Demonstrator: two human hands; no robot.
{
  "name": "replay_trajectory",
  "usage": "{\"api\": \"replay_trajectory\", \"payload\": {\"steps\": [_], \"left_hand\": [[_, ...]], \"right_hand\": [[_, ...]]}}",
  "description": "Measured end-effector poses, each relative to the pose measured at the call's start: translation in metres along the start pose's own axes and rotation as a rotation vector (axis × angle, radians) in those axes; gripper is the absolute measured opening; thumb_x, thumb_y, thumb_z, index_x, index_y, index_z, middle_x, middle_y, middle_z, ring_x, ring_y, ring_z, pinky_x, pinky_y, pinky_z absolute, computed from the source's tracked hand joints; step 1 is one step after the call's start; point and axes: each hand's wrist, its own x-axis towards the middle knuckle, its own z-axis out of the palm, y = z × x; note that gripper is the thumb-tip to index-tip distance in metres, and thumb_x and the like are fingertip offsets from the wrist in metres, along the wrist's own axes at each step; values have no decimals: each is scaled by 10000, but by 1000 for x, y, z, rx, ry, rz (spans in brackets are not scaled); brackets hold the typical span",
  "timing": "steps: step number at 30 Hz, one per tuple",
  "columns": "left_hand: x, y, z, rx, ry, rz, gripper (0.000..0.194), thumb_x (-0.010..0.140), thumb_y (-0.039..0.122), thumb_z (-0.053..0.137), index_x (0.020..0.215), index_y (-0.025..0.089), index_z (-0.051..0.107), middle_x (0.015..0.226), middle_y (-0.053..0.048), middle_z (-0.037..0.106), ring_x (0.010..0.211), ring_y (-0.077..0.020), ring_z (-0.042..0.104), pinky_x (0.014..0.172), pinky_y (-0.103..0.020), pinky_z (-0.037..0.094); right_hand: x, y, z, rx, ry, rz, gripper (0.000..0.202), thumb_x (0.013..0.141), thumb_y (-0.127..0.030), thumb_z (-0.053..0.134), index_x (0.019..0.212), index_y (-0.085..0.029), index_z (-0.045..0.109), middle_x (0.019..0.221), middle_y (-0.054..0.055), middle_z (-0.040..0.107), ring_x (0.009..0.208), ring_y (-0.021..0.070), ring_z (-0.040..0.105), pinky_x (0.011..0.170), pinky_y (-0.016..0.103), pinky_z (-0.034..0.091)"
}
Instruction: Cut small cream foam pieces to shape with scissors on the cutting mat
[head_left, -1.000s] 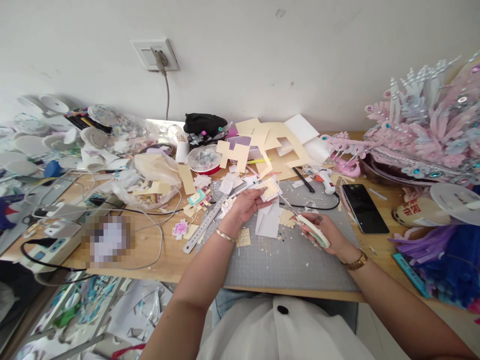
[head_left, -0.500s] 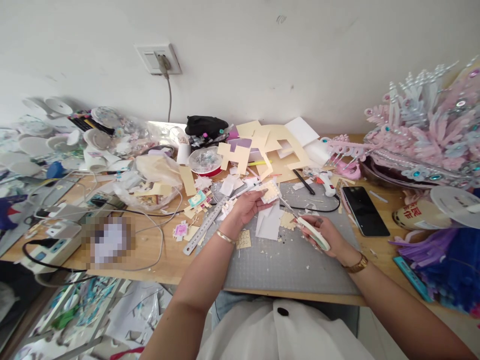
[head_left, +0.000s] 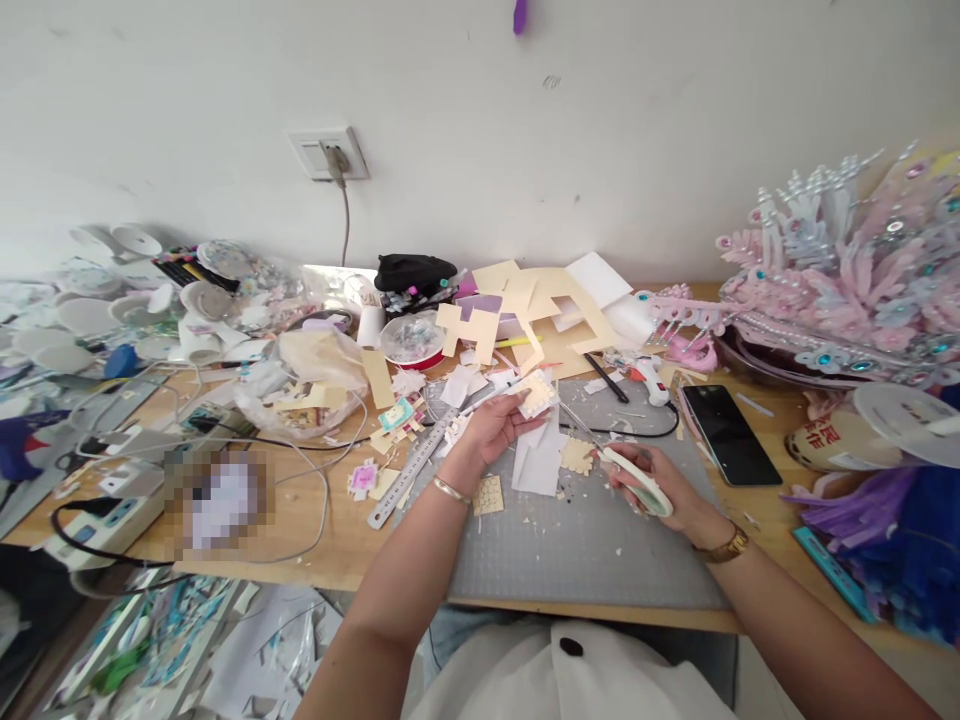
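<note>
Between its fingertips my left hand [head_left: 495,430] grips a small cream scalloped-edged card piece [head_left: 537,396] above the grey cutting mat [head_left: 540,560]. My right hand [head_left: 652,485] is closed on the white handles of a pair of scissors [head_left: 636,480], whose blades point up and left toward the card piece. A small gap separates the blade tips from the card. Under and between the hands lie a folded white paper [head_left: 535,460] and a cream scalloped scrap [head_left: 576,455]. Another patterned cream square [head_left: 488,495] rests on the mat near my left wrist.
A metal ruler [head_left: 409,475] lies left of my left hand. Cream card sheets [head_left: 585,290] and a black pen [head_left: 606,378] are behind. At right are a glue gun [head_left: 654,382], a phone [head_left: 731,434] and a drink cup [head_left: 840,435]. Cables and a power strip [head_left: 112,520] lie left.
The scissor blades have drawn slightly away from the card piece, and my right hand has shifted a little right. The whole view has tilted upward, so the table appears lower.
</note>
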Motion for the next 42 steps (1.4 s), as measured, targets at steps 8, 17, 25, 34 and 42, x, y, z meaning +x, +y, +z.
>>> {"api": "replay_trajectory", "payload": {"steps": [8, 17, 25, 34, 42], "left_hand": [[0, -11, -4, 191, -182, 133, 346, 652, 419, 829, 757, 111, 711, 787, -81, 727, 756, -186, 674, 804, -360, 546], [-7, -14, -1, 677, -131, 264, 567, 621, 669, 729, 500, 144, 553, 477, 41, 455, 476, -57, 310, 465, -211, 265], [-10, -9, 2, 781, -231, 241, 568, 637, 689, 702, 536, 142, 585, 507, 21, 466, 514, -76, 322, 501, -227, 259], [-11, -7, 5, 837, -255, 240, 615, 622, 729, 678, 487, 158, 494, 493, 47, 344, 507, -64, 251, 490, -229, 204], [-9, -14, 5, 728, -158, 187, 527, 624, 655, 740, 613, 138, 639, 544, 16, 506, 526, -90, 414, 502, -217, 312]], "right_hand": [[6, -12, 3, 99, 252, -198, 482, 465, -407, 882, 837, -181, 674, 522, -52, 569, 346, 64, 400, 320, 204, 295], [40, -34, 23, 23, 165, -233, 477, 490, -354, 863, 883, -175, 660, 456, -96, 496, 377, 75, 420, 367, 210, 345], [47, -21, 35, 24, 149, -262, 435, 494, -305, 844, 860, -186, 641, 547, -87, 557, 351, 40, 393, 337, 188, 329], [44, -21, 38, 25, 190, -255, 483, 468, -258, 858, 878, -206, 608, 624, -63, 624, 383, 54, 425, 326, 186, 358], [46, -21, 40, 80, 243, -245, 481, 465, -309, 855, 862, -196, 606, 577, -79, 570, 372, 55, 421, 330, 192, 344]]}}
